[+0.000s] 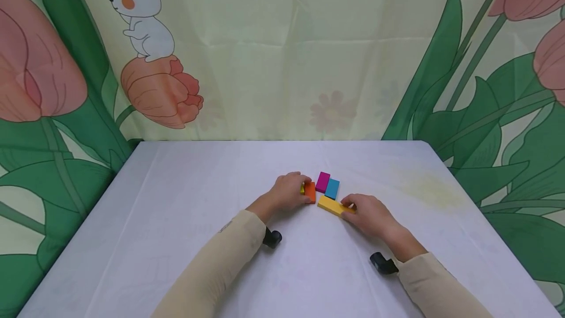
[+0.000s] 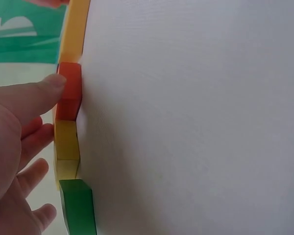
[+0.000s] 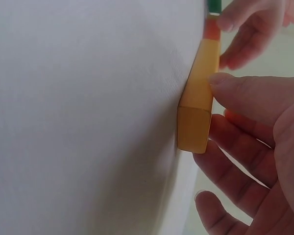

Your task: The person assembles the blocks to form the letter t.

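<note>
My left hand holds the orange block near the middle of the table, its thumb on the near side in the left wrist view. Beside that block is a small yellow block, mostly hidden by the hand in the head view. A green block stands at the end of this row, hidden from the head view. My right hand pinches the right end of a long yellow-orange block, which lies slanted on the table. Magenta and blue blocks lie side by side just behind.
A white cloth covers the table, with a faint yellowish stain at the right. Behind it hangs a curtain printed with tulips and a rabbit. A black wrist camera juts from the left sleeve, another from the right.
</note>
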The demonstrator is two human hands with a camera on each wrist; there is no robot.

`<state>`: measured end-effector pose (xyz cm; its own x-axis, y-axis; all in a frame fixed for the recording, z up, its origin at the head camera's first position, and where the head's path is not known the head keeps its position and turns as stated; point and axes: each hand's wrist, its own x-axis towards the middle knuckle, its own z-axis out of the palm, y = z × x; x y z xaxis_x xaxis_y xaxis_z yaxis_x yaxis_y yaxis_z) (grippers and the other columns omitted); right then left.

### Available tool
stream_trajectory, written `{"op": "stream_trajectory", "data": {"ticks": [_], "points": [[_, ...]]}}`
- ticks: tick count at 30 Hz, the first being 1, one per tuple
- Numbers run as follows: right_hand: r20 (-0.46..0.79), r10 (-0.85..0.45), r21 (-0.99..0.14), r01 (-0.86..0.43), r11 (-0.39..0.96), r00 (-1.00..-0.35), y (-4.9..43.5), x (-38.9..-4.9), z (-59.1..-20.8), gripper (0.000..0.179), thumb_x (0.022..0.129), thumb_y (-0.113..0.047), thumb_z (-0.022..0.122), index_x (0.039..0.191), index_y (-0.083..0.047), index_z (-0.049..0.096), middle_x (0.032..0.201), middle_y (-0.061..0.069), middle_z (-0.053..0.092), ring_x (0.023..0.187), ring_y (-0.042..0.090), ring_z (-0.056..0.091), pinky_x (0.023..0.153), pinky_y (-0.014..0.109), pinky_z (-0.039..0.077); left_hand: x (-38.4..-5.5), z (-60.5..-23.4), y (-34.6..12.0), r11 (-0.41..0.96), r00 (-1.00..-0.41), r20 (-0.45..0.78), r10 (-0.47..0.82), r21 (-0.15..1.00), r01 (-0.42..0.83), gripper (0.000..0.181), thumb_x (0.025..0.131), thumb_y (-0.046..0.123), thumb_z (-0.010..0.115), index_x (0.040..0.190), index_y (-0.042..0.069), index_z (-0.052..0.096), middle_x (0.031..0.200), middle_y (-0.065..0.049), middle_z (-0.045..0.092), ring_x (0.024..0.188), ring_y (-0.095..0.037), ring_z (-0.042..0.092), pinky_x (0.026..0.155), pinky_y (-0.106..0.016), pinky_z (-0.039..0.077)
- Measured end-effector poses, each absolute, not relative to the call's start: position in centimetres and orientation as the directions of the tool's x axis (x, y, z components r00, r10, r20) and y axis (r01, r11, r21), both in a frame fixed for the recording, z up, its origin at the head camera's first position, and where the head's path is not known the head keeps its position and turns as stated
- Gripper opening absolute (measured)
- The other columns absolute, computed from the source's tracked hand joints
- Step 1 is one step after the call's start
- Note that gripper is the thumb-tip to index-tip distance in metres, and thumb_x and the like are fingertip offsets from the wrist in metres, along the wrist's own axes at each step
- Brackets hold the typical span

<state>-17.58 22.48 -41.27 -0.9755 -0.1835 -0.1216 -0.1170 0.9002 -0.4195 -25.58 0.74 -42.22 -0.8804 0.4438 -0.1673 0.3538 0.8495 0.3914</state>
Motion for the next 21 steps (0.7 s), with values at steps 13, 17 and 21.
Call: {"op": "stream_trajectory", "data": {"ticks": [13,17,21], "points": [[-0.132,-0.146,-0.422,-0.077,0.903,-0.981,22.1,-17.0,-41.4,0.034,0.086,-0.017,0.079,0.117,-0.004,0.069,0.104,0.006,0.068,0.094,0.023,0.060,0.089,0.046,0.054,-23.9,-42.0,0.1,0.841,-0.853,-0.180,0.489,0.354,0.408,0.054,0.090,0.033,0.076,0.139,0.018,0.059,0.134,0.000,0.058,0.136,-0.023,0.041,0.108,-0.044,0.036],[-0.139,-0.142,-0.430,-0.069,0.900,-0.980,22.0,-16.9,-41.4,0.035,0.086,-0.020,0.080,0.117,-0.005,0.069,0.101,0.005,0.067,0.091,0.021,0.059,0.086,0.044,0.055,-23.5,-41.9,-0.2,0.832,-0.849,-0.181,0.496,0.378,0.405,0.051,0.090,0.030,0.076,0.138,0.019,0.060,0.133,0.002,0.059,0.138,-0.023,0.039,0.109,-0.045,0.035],[-0.142,-0.150,-0.432,-0.075,0.899,-0.978,22.0,-16.7,-41.3,0.037,0.086,-0.022,0.080,0.117,-0.006,0.069,0.100,0.003,0.066,0.088,0.019,0.059,0.082,0.041,0.056,-23.3,-41.8,-0.5,0.822,-0.841,-0.197,0.503,0.410,0.395,0.050,0.090,0.026,0.077,0.138,0.021,0.061,0.133,0.003,0.059,0.141,-0.024,0.034,0.109,-0.046,0.035]]}}
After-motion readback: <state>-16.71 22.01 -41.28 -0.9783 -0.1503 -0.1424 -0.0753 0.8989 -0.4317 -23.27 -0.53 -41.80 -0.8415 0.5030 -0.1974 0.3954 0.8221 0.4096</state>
